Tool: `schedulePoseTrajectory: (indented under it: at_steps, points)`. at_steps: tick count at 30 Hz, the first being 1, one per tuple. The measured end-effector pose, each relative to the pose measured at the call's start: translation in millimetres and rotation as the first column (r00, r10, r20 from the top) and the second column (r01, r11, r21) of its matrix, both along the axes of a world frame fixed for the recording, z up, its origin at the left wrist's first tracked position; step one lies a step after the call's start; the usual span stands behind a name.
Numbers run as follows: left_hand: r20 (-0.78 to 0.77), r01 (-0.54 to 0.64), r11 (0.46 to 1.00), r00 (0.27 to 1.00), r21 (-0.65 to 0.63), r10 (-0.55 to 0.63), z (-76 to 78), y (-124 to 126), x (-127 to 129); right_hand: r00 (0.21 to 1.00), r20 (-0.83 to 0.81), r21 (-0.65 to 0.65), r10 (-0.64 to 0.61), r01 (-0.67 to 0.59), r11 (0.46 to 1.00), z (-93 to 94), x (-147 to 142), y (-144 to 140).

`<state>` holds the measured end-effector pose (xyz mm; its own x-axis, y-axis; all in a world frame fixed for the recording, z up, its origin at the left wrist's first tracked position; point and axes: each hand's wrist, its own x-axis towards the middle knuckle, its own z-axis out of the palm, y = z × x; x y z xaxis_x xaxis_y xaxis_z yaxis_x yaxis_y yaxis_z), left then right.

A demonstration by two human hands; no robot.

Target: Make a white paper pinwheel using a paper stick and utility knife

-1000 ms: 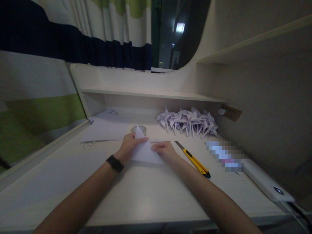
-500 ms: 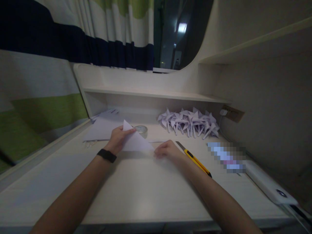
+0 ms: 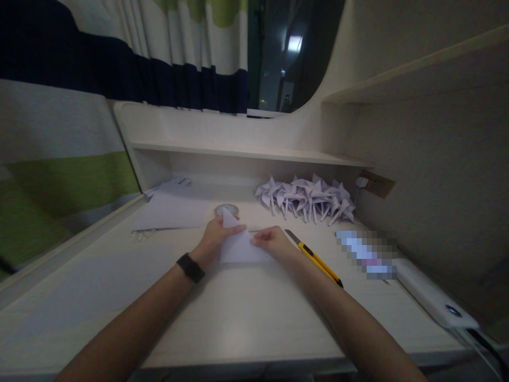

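A white sheet of paper [image 3: 242, 250], folded into a triangle, lies low over the desk with its point up. My left hand [image 3: 214, 239], with a black band on the wrist, grips its left side, thumb on top and fingers behind. My right hand [image 3: 275, 242] has its fingers pinched together at the sloping right edge of the same paper. Just behind the paper rests a roll of tape [image 3: 219, 211], partly covered by it. Right of my right hand lies a yellow utility knife [image 3: 318, 261] with its blade out.
Several white paper pinwheels [image 3: 306, 196] are heaped at the back under the shelf [image 3: 246, 153]. A stack of paper [image 3: 175, 207] stands back left, a loose sheet [image 3: 95, 292] nearer. At right lie a blurred-out bright flat object [image 3: 366, 254] and a long white case [image 3: 433, 294] with cables.
My left hand has shifted right and a little toward me with the paper, nearer my right hand. My right fingers have moved from the paper's far corner onto its sloping edge.
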<state>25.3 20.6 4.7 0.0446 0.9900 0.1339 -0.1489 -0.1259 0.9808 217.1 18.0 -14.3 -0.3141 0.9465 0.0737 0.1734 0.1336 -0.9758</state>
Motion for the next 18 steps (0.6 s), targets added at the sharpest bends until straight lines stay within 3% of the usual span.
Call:
schedulePoseTrajectory:
  at_steps: [7, 9, 12, 14, 18]
  points:
    - [-0.233, 0.224, 0.974, 0.946, -0.037, -0.226, 12.7, 14.0, -34.5, 0.938, 0.223, -0.123, 0.266, -0.244, 0.962, 27.5, 36.8, 1.4]
    - [-0.409, 0.363, 0.932, 0.85, -0.003, -0.333, 16.8, 12.4, -39.6, 0.898, 0.289, -0.153, 0.332, -0.299, 0.942, 27.1, 39.1, 1.7]
    - [-0.67, 0.58, 0.814, 0.6, -0.014, -0.438, 19.5, 4.8, -34.9, 0.84, 0.345, -0.197, 0.419, -0.372, 0.907, 22.0, 34.6, 1.3]
    - [-0.757, 0.667, 0.744, 0.461, -0.049, -0.463, 17.7, -0.5, -27.0, 0.807, 0.381, -0.184, 0.451, -0.411, 0.893, 19.5, 29.2, -0.1]
    - [-0.783, 0.729, 0.675, 0.349, -0.118, -0.514, 9.5, -5.6, -15.1, 0.771, 0.439, -0.145, 0.462, -0.446, 0.883, 18.7, 20.6, -4.0]
